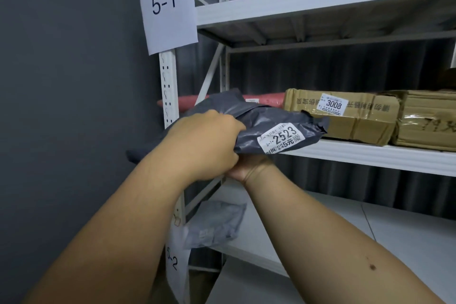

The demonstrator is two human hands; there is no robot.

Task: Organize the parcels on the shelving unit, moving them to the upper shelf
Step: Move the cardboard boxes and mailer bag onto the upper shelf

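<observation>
Dark grey wall [61,81], white shelving unit [370,158] with sign "5-1" [164,2], left hand [209,145] clamped over dark grey parcel [276,126], right hand [246,168] gripping it from beneath, parcel at shelf's left front edge, long axis left to right, label "2523" [281,138] facing forward, brown cartons [345,116] behind it.

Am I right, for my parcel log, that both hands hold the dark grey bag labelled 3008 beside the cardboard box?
Not quite. In the head view the dark grey bag held by both hands reads 2523; 3008 is on the cardboard box.
</observation>
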